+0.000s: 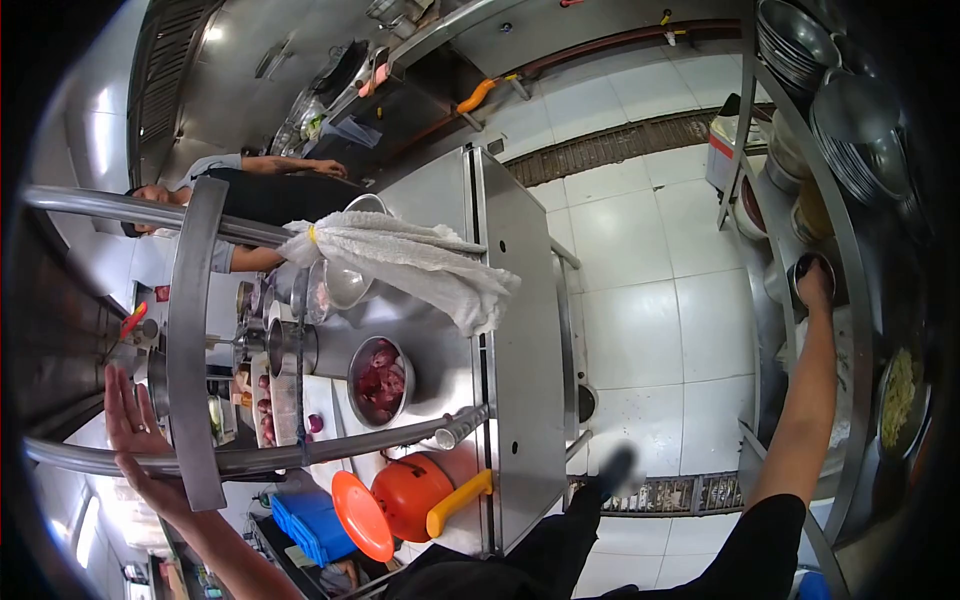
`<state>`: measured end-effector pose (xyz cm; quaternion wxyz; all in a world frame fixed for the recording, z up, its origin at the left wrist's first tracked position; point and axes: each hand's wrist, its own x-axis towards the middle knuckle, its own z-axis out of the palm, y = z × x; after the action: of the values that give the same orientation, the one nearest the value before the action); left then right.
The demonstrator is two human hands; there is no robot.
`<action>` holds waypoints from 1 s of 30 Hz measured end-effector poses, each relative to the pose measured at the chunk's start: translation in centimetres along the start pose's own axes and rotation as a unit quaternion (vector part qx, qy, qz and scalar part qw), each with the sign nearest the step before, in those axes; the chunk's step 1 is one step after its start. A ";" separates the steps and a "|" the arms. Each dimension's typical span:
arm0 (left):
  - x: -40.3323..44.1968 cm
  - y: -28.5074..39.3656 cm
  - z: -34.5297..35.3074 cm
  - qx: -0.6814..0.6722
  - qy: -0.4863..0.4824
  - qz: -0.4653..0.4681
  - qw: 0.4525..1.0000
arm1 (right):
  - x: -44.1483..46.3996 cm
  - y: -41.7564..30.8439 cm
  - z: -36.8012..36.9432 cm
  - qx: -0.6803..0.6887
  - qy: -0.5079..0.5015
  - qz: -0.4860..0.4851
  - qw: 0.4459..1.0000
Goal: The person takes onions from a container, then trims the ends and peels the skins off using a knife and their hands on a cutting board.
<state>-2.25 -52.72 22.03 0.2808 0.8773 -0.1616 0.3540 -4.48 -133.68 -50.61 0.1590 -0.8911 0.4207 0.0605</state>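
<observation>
At the far left, my left hand [140,430] has its fingers spread beside the end of a metal rail [350,441]. On the right, my right hand [815,284] reaches into the shelf rack, its fingers over a small dark round container [803,270] and partly hidden by it. A steel bowl of dark red meat [380,382] rests on the metal counter [430,375]. Over the upper rail hangs a white towel [400,255], gathered with a yellow tie. An orange pot [412,497] and an orange lid [362,515] lie near the counter's lower end.
Another person [260,195] stands across the counter. Stacked metal bowls [850,110] and a pan of shredded pale food [898,400] are on the right rack [825,150]. A blue bin [312,525] sits at lower left. White floor tiles [640,320] and a drain grate [690,492] lie between.
</observation>
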 end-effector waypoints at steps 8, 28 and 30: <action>-0.2 0.4 0.2 -0.011 0.001 -0.011 1.000 | -4.2 -4.2 -4.3 0.043 0.006 0.025 0.999; 0.1 -0.3 -0.4 -0.013 0.002 -0.015 1.000 | -1.0 -1.6 -0.5 0.102 0.000 0.002 0.995; 0.1 -0.1 -0.4 -0.013 0.003 -0.019 1.000 | -2.8 -3.0 -2.6 0.063 0.045 -0.009 0.997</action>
<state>-2.36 -52.43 22.24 0.2994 0.8754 -0.1489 0.3492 -4.09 -130.69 -46.81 0.1965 -0.8849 0.4222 -0.0081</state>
